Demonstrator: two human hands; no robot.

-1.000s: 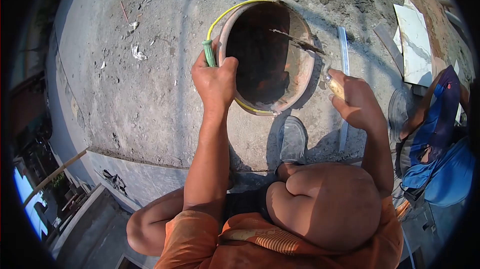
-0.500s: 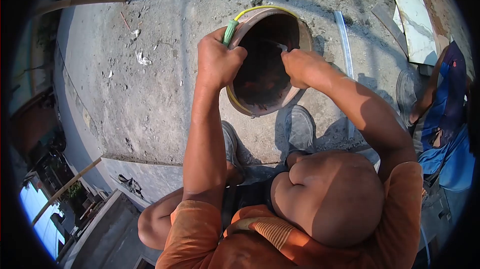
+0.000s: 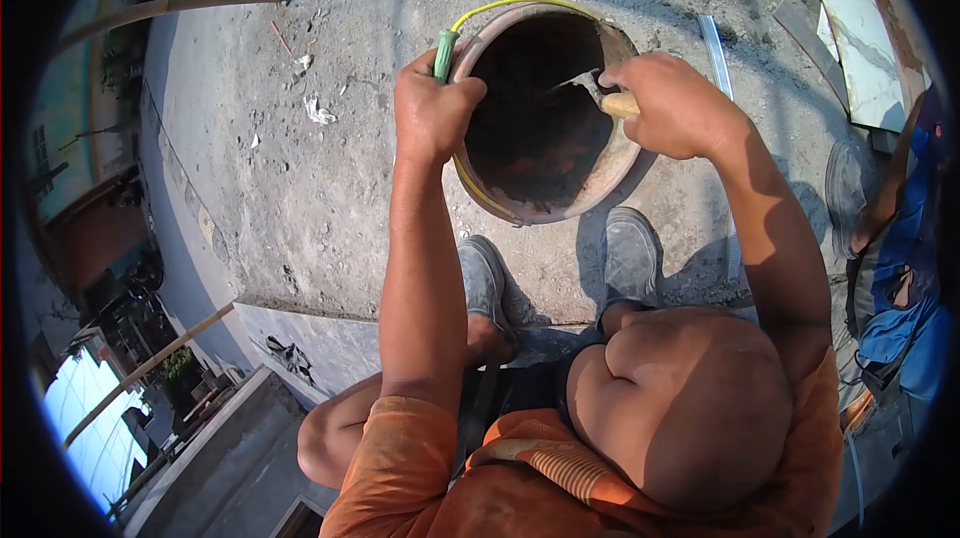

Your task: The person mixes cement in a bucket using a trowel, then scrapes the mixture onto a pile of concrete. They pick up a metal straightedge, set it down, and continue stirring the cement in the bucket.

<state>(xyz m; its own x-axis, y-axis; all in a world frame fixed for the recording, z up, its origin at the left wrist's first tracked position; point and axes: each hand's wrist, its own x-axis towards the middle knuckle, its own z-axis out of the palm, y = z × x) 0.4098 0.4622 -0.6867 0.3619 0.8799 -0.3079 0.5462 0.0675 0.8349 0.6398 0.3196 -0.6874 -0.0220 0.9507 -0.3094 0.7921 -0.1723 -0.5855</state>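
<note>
A round bucket (image 3: 622,153) stands on the ground in front of my feet, its inside dark with shadow. My left hand (image 3: 432,113) is closed on the bucket's left rim, thumb over the edge. The green grip (image 3: 445,53) of the yellow bail handle (image 3: 520,3) sticks up beside its fingers. At the right rim, my right hand (image 3: 672,103) is wrapped round the wooden handle of a trowel (image 3: 620,105). The trowel's metal neck reaches over the bucket's mouth, and its blade is hard to make out in the dark. What lies inside the bucket shows only dimly.
A metal straightedge strip (image 3: 715,56) lies right of the bucket. Marbled tile pieces (image 3: 855,38) rest farther right, near another person's shoe (image 3: 848,193) and blue clothing. A bamboo pole (image 3: 180,3) is at upper left. White scraps (image 3: 318,111) litter the rough concrete.
My right hand has moved right and up from inside the bucket to its right rim, bringing the trowel's wooden handle into sight. My left hand stays on the left rim.
</note>
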